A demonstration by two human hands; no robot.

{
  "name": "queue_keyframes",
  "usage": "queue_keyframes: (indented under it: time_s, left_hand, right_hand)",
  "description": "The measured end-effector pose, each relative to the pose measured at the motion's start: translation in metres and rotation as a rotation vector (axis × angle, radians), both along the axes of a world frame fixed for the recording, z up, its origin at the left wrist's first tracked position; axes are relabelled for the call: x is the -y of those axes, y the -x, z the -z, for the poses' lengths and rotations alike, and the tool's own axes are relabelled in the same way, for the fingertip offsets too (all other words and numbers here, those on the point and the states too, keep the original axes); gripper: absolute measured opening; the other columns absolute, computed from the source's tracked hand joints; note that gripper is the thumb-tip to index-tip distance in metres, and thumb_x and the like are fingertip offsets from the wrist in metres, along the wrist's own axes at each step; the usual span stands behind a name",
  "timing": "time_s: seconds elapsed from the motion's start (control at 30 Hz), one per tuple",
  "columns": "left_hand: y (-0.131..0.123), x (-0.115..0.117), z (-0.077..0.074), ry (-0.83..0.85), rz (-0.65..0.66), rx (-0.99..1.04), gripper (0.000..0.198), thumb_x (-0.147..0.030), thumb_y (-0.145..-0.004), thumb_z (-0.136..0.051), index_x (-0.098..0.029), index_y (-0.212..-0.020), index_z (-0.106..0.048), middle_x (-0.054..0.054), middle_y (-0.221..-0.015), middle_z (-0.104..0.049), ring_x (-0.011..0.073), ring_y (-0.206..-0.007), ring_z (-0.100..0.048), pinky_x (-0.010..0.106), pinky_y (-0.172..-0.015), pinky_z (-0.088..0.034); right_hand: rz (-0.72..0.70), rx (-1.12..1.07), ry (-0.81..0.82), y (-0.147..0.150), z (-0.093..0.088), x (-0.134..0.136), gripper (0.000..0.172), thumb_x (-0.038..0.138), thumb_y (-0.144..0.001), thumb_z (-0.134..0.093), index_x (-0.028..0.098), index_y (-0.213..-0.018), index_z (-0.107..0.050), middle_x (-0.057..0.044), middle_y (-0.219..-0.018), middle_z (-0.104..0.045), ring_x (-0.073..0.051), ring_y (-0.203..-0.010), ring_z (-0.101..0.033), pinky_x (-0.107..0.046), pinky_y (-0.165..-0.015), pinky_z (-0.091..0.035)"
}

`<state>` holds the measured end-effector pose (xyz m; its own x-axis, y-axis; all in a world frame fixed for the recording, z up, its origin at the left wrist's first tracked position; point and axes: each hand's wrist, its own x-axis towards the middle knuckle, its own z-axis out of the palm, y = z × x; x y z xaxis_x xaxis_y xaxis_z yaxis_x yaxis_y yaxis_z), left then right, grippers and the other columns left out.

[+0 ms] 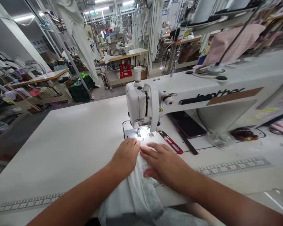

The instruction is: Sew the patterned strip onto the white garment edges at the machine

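A pale, soft fabric (136,191) runs from under my hands towards me and over the front of the white sewing table (80,135). My left hand (125,157) grips its gathered fold just in front of the needle and presser foot (139,131). My right hand (162,161) lies beside it, its fingers on top of the fabric and its thumb lower down. The fabric's edge under the presser foot is hidden by my fingers. Above them stands a white Brother sewing machine (141,103). Red-handled thread snips (171,142) lie just beyond my right hand.
A dark phone (186,124) lies under the machine arm, with a clear bobbin-like plastic item (220,139) to its right. Measuring tapes (233,167) are fixed along the table. Beyond the table stand other workbenches, hanging garments and racks.
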<state>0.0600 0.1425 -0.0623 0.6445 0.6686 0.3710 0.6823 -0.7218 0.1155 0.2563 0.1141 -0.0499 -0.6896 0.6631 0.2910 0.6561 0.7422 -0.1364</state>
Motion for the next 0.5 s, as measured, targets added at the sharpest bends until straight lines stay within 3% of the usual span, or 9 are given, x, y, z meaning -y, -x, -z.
queue_keyframes:
  time_s: [0.13,0.33,0.5]
  left_hand:
    - [-0.005,-0.021,-0.006,-0.002,0.003,-0.009,0.019,-0.005,-0.091,-0.041,-0.015,-0.1,-0.055,0.008,-0.09,-0.059,0.0217,-0.086,-0.055,0.037,-0.079,-0.053]
    - [-0.007,-0.027,-0.005,-0.067,-0.025,-0.123,0.02,-0.004,-0.09,-0.04,-0.017,-0.083,-0.054,0.006,-0.079,-0.054,0.0221,-0.08,-0.054,0.037,-0.074,-0.051]
    - [-0.008,-0.028,0.001,0.019,-0.039,-0.104,0.019,-0.003,-0.088,-0.04,-0.017,-0.088,-0.053,0.007,-0.088,-0.055,0.0219,-0.082,-0.053,0.039,-0.077,-0.051]
  right_hand:
    - [0.013,0.032,0.005,-0.003,-0.006,-0.017,0.051,0.049,-0.083,-0.067,0.01,-0.116,-0.065,-0.009,-0.127,-0.064,-0.032,-0.115,-0.053,-0.046,-0.09,-0.047]
    - [0.03,-0.012,0.02,-0.004,-0.005,-0.024,0.049,0.046,-0.083,-0.068,0.012,-0.117,-0.064,-0.005,-0.129,-0.064,-0.028,-0.106,-0.056,-0.043,-0.09,-0.045]
    - [0.04,-0.029,0.039,-0.005,-0.005,-0.025,0.047,0.046,-0.084,-0.068,0.013,-0.118,-0.063,-0.002,-0.13,-0.063,-0.025,-0.097,-0.058,-0.042,-0.087,-0.045]
